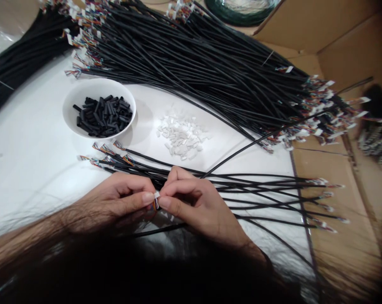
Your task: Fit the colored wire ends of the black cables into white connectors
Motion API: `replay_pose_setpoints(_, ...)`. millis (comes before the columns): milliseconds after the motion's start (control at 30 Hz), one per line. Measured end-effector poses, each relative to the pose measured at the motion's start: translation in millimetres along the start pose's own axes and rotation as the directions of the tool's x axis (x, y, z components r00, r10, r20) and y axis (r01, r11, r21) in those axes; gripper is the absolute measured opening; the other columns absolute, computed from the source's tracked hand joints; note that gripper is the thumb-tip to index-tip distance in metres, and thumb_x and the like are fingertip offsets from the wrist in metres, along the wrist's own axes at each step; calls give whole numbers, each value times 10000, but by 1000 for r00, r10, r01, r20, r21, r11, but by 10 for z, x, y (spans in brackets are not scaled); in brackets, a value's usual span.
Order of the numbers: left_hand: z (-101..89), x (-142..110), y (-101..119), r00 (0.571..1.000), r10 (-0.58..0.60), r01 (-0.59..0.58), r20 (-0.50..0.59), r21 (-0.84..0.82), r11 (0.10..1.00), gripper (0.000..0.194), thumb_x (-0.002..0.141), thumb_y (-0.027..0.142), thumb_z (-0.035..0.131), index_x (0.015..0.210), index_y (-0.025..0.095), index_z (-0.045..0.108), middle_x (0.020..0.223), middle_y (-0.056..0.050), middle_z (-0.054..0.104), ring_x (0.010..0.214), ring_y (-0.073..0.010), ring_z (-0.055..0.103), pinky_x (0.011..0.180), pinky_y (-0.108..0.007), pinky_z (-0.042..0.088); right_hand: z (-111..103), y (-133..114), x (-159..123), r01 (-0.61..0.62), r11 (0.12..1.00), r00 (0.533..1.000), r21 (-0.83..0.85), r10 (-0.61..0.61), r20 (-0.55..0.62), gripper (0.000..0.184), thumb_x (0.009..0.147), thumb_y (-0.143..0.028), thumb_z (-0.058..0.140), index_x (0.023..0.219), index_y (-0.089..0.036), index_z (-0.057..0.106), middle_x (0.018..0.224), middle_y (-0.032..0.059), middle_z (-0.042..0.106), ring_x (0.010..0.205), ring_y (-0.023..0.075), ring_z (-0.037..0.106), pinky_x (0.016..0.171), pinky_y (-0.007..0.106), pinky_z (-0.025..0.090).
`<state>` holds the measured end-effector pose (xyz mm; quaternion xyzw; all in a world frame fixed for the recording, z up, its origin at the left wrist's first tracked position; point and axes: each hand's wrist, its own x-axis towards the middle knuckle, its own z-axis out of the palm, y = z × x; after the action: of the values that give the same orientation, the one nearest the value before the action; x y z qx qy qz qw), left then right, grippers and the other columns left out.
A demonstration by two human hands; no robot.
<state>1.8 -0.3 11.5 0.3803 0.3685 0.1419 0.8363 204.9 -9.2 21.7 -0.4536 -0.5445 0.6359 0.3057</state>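
Note:
My left hand and my right hand meet over the white table, thumbs and fingers pinched together. Between the fingertips sits a small white connector with coloured wires running out of it. The black cable these wires belong to trails under my right hand. Just beyond my knuckles lies a small group of black cables with coloured wire ends on both sides.
A white bowl of short black tube pieces stands at the back left. A heap of small white connectors lies right of it. A big bundle of black cables crosses the back. Cardboard borders the right side.

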Motion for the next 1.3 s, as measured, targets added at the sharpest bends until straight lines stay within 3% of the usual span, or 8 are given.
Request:
replay_pose_setpoints(233,13,-11,-5,999,25,-28,-47,-49,998,374,911,477,619,756,139,580,527,57,430,417,-36,297,369,-131,209,84,6,-27,76,997,988,6,-74,-139,74,725,-129,768,697,-175,717,823,3,557,637,100,505,527,234,425)
replay_pose_setpoints(367,30,-12,-13,991,36,-44,-127,-62,997,379,891,482,644,747,135,590,522,55,437,426,-39,313,386,-131,228,129,31,-22,95,994,971,-50,-103,-214,105,694,-116,801,675,-181,720,789,-11,557,568,74,436,486,223,373)
replay_pose_setpoints(567,36,3,-31,985,87,-98,-152,-66,993,408,888,489,650,697,141,555,520,55,441,414,-36,310,378,-135,214,184,95,-39,133,988,933,-75,-151,-328,110,700,-122,796,667,-210,739,765,2,596,691,136,575,639,277,496)
replay_pose_setpoints(767,48,25,-35,980,97,-107,-174,-44,993,422,890,514,630,705,146,537,504,57,429,416,-43,296,383,-151,189,242,126,-58,176,984,873,-27,-168,-457,111,713,-118,755,668,-218,738,677,-4,582,656,145,571,619,287,499)
replay_pose_setpoints(1100,29,10,-7,978,128,-103,-164,153,983,441,910,531,567,694,148,526,533,46,425,469,-67,315,416,-186,196,277,132,-67,209,972,829,-111,-236,-508,110,740,-121,716,702,-221,745,703,9,596,677,156,592,613,294,497)
replay_pose_setpoints(1300,52,-3,8,978,150,-126,-148,159,979,394,927,478,550,716,146,552,552,50,419,488,-69,321,430,-182,208,228,146,-50,221,967,872,-124,-253,-420,102,771,-126,698,739,-212,740,727,16,605,714,163,597,647,302,499)
